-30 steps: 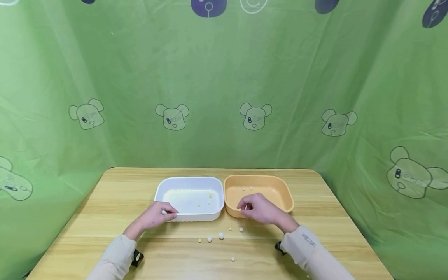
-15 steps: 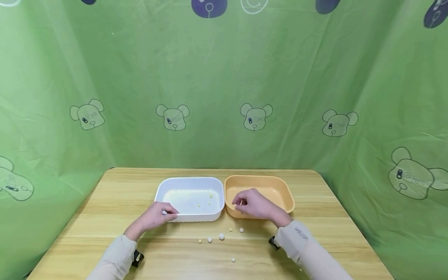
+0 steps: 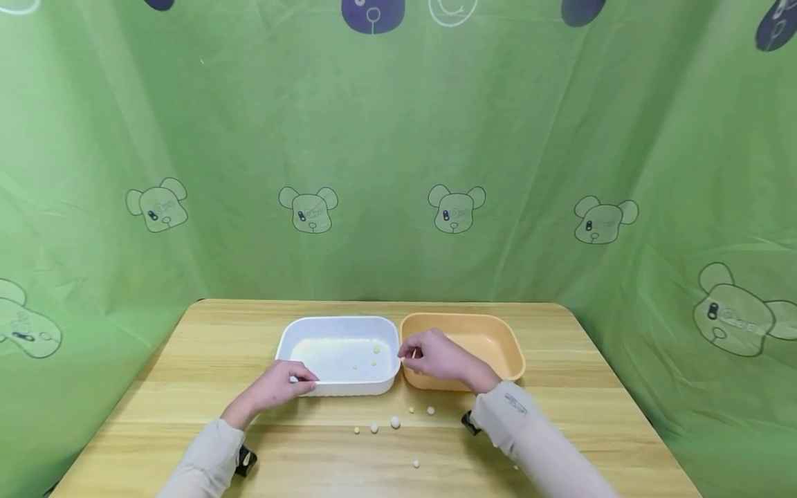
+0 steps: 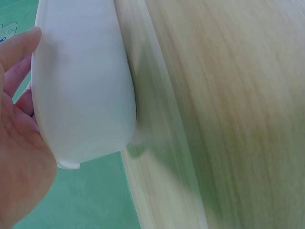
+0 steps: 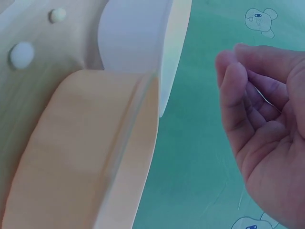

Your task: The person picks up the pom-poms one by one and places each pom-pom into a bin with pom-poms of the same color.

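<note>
My left hand [image 3: 278, 387] grips the near left rim of a white plastic basin [image 3: 349, 389], thumb outside and fingers over the edge. Three small yellow balls [image 3: 376, 349] lie inside that basin. Right beside it stands an orange basin [image 3: 498, 353]. My right hand [image 3: 438, 356] is over the orange basin's left end, fingertips close to where the two rims meet. In the right wrist view its thumb and fingers [image 5: 233, 81] are pinched together above the rims. The small yellow ball between them is mostly hidden by the fingertips.
Several small white and yellow balls lie on the wooden table [image 3: 299, 456] before the basins, among them a larger white ball [image 3: 395, 422] and a yellow ball [image 3: 357, 430]. A green curtain [image 3: 380, 263] surrounds the table's back and sides.
My right hand has moved left across the orange basin toward the white basin, its fingertips still pinched on the small yellow ball. My left hand has stayed on the white basin's rim.
</note>
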Available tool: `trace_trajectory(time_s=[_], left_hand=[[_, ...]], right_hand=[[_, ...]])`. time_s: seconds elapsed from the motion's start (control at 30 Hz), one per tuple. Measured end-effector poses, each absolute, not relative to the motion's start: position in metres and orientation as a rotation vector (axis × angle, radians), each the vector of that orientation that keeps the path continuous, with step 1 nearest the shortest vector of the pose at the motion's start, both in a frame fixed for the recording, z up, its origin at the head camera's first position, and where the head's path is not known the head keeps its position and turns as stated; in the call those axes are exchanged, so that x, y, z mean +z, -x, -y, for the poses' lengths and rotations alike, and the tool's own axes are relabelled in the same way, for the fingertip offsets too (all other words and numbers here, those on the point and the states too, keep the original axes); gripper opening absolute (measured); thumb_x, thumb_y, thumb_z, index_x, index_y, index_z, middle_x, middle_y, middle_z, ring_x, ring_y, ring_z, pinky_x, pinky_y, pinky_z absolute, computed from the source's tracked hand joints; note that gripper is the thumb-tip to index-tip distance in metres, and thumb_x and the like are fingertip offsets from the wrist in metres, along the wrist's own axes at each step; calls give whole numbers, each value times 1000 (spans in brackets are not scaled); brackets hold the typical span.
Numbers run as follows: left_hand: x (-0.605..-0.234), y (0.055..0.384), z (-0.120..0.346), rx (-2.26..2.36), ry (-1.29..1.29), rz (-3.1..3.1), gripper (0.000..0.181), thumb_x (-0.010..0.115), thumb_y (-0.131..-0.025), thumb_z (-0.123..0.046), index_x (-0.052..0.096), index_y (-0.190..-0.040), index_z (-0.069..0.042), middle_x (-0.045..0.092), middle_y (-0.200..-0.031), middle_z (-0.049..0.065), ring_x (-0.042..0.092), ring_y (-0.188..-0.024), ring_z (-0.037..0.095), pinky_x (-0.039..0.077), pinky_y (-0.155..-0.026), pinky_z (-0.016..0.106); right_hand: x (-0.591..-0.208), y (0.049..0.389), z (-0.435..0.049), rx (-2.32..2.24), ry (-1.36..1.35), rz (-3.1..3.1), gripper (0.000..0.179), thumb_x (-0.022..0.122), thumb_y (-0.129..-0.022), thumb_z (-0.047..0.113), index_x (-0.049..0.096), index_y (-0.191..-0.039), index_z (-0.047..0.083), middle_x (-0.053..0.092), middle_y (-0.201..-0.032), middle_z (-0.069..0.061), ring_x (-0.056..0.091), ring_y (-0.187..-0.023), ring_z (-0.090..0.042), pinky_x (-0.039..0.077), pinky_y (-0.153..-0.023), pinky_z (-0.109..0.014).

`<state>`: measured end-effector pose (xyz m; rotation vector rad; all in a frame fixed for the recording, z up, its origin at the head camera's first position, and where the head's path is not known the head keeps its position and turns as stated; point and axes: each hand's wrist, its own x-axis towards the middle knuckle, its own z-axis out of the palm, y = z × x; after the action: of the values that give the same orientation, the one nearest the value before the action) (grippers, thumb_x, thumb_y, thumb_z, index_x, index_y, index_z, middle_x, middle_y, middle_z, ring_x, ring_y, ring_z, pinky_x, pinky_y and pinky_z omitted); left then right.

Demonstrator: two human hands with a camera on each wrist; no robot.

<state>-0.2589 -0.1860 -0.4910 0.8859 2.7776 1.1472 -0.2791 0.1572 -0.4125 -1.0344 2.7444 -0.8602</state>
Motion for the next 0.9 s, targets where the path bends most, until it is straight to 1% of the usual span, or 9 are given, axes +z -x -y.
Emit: trace_trajectory(time_s=[0.17, 0.33, 0.47, 0.6, 0.73, 0.83, 0.9], left_hand=[[-491, 259, 186, 1139, -896, -2783, 12, 67, -88, -19, 75, -91, -11, 66, -84, -12, 60, -81, 8, 48, -75, 30], [-491, 259, 186, 1132, -901, -2786, 12, 67, -88, -18, 75, -92, -10, 66, -84, -11, 60, -81, 8, 48, -76, 31], [-490, 258, 185, 1132, -900, -2789, 12, 67, -88, -18, 75, -91, -10, 66, -84, -11, 60, -81, 9, 48, -77, 33], [-490, 258, 185, 1127, -901, -2802, 11, 67, -87, -18, 75, -90, -11, 66, -83, -12, 60, -82, 8, 48, -78, 32], [-491, 259, 185, 1125, -899, -2810, 11, 67, -87, -19, 75, -90, -12, 66, -83, -13, 60, -82, 7, 48, -78, 33], [-491, 259, 185, 1124, -896, -2807, 11, 67, -87, -19, 75, -90, -13, 66, -84, -13, 61, -82, 8, 48, -78, 33], [-492, 259, 185, 1122, -888, -2803, 11, 67, -88, -19, 75, -90, -13, 66, -84, -12, 61, -83, 8, 48, -79, 34]], right_hand=[[-409, 283, -146, -822, 1049, -2751, 9, 65, -86, 7, 71, -92, 10, 63, -78, 9, 56, -69, -5, 49, -63, -23], [-406, 288, -137, -783, 1092, -2749, 7, 65, -86, 6, 70, -91, 7, 64, -78, 6, 57, -71, -6, 49, -65, -23], [-405, 291, -131, -786, 1097, -2721, 8, 64, -86, 5, 70, -91, 5, 64, -77, 5, 57, -64, -5, 49, -62, -23], [-406, 296, -126, -810, 1067, -2687, 11, 61, -87, 3, 69, -94, 2, 64, -76, 4, 59, -58, -6, 50, -59, -22], [-410, 301, -123, -833, 1039, -2667, 13, 61, -86, 2, 69, -97, -1, 64, -77, 3, 61, -60, -9, 51, -58, -21], [-412, 304, -120, -855, 1009, -2651, 13, 61, -86, 2, 69, -96, -1, 64, -77, 2, 61, -60, -10, 51, -57, -23], [-414, 305, -118, -871, 978, -2638, 12, 60, -86, 2, 69, -96, 0, 65, -77, -1, 62, -61, -11, 51, -56, -24]])
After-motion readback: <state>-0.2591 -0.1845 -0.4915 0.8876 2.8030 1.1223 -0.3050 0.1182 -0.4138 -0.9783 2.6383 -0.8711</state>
